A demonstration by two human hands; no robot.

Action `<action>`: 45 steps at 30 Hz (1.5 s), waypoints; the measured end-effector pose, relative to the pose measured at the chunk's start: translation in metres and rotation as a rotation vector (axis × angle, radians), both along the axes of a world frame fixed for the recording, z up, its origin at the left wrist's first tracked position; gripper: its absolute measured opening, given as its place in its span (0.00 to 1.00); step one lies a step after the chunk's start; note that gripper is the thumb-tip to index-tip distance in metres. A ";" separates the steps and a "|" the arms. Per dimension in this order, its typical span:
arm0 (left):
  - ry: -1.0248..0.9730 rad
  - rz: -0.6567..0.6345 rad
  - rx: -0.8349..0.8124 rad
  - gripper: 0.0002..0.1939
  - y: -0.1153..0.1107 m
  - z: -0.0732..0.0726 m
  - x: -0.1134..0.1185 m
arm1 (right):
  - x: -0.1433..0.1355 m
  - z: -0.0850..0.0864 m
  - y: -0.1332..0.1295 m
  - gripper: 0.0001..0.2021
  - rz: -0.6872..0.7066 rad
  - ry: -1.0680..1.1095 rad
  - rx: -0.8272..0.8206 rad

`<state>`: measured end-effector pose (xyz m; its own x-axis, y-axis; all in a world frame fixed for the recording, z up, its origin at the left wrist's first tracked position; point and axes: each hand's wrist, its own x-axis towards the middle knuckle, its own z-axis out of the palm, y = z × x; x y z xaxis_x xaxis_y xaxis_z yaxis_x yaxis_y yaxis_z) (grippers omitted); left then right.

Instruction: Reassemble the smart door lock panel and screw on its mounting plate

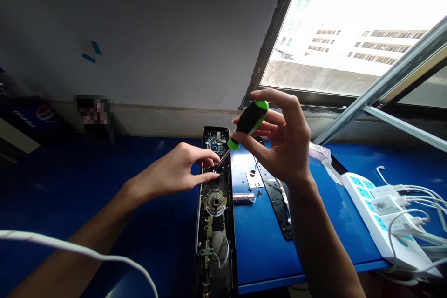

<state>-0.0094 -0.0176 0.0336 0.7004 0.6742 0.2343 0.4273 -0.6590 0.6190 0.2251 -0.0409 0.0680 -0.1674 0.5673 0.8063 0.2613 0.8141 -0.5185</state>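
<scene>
A long black device housing [215,233] lies open on the blue table, with a circuit board [213,142] at its far end and a round metal part [215,202] near its middle. My right hand [275,135] holds a green and black screwdriver [250,118], its shaft slanting down to the left into the housing. At the screwdriver's tip, my left hand [188,165] has thumb and fingers closed around a small dark part. My fingers partly hide that part, and its details are too small to tell.
Right of the housing are a metal plate [254,179], small screws [259,193], a wrapped cylinder [244,198] and a long black panel [277,205]. A white power strip [373,214] with cables stands at the right. One white cable [80,249] crosses the lower left.
</scene>
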 end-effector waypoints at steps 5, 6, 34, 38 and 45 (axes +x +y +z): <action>0.089 0.064 -0.030 0.10 0.005 0.010 -0.015 | -0.011 -0.006 -0.004 0.27 0.045 -0.075 -0.003; 0.116 0.072 -0.046 0.10 0.006 0.010 -0.017 | -0.013 -0.007 -0.004 0.27 0.055 -0.098 0.009; 0.171 -0.035 -0.197 0.08 0.011 -0.004 -0.018 | -0.023 -0.013 -0.008 0.29 0.063 -0.302 0.143; 0.161 -0.047 -0.213 0.09 0.013 -0.003 -0.020 | -0.023 -0.013 -0.005 0.30 0.100 -0.316 0.188; 0.139 -0.105 -0.229 0.08 0.016 0.000 -0.023 | -0.025 -0.004 -0.011 0.22 0.239 -0.211 0.085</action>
<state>-0.0323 -0.0020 0.0338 0.7842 0.6203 -0.0193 0.4553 -0.5539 0.6971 0.1996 -0.0514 0.0641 -0.4562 0.4240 0.7824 0.1523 0.9034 -0.4008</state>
